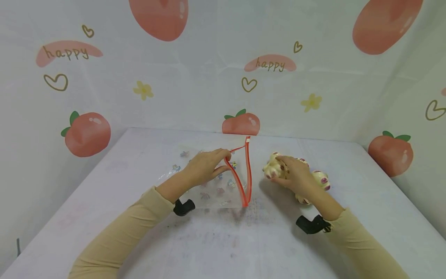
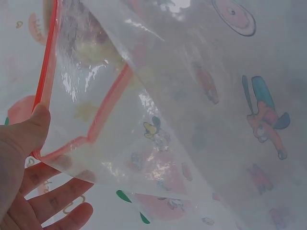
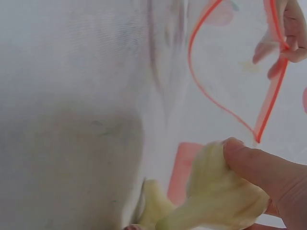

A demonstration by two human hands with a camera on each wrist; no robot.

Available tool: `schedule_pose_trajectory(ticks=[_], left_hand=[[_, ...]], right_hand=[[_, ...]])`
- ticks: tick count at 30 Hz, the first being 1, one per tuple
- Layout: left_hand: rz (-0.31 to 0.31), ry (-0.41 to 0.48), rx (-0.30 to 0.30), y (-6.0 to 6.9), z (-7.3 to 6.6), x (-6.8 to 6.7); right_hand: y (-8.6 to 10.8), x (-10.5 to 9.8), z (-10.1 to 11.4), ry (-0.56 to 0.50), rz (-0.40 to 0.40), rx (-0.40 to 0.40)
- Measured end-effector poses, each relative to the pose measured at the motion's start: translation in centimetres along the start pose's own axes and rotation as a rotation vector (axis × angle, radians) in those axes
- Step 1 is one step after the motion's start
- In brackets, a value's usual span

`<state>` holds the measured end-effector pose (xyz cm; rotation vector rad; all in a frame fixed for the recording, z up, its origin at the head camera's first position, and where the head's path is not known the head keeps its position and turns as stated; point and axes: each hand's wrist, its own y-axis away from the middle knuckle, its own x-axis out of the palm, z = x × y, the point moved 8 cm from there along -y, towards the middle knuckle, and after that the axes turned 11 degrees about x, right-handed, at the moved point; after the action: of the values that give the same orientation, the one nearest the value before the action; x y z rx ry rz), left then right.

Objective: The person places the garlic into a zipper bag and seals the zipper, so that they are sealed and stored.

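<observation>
A clear printed bag (image 1: 209,193) with a red zip edge stands on its side, its mouth spread toward the right. My left hand (image 1: 205,166) pinches the upper red edge between thumb and index finger; in the left wrist view the other fingers of that hand (image 2: 38,177) are spread beside the film. To the right of the mouth, my right hand (image 1: 296,174) grips a pale garlic bulb (image 1: 273,169). The right wrist view shows the thumb of the right hand (image 3: 273,187) on the bulb (image 3: 216,191), with the red-edged opening beyond.
More garlic bulbs (image 1: 321,179) with purplish ends lie under and beside my right hand. The white table (image 1: 230,240) meets a white backdrop (image 1: 195,104) printed with fruit, hearts and flowers. Black bands are on both wrists.
</observation>
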<state>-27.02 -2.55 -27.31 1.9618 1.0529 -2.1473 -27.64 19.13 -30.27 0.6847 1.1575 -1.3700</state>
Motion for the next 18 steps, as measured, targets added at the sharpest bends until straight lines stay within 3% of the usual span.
schedule_pose_trajectory(ticks=[6,13,18], left_hand=[[0.006,0.005,-0.007,0.0,0.0,0.0],[-0.006,0.008,0.0,0.0,0.0,0.0],[-0.003,0.01,-0.01,0.1,0.1,0.0]], right_hand=[[0.1,-0.7,0.3,-0.075,-0.024,-0.017],[0.4,-1.7,1.3,-0.161,-0.108,-0.096],[0.4,-2.2,1.7,-0.19,-0.109,-0.08]])
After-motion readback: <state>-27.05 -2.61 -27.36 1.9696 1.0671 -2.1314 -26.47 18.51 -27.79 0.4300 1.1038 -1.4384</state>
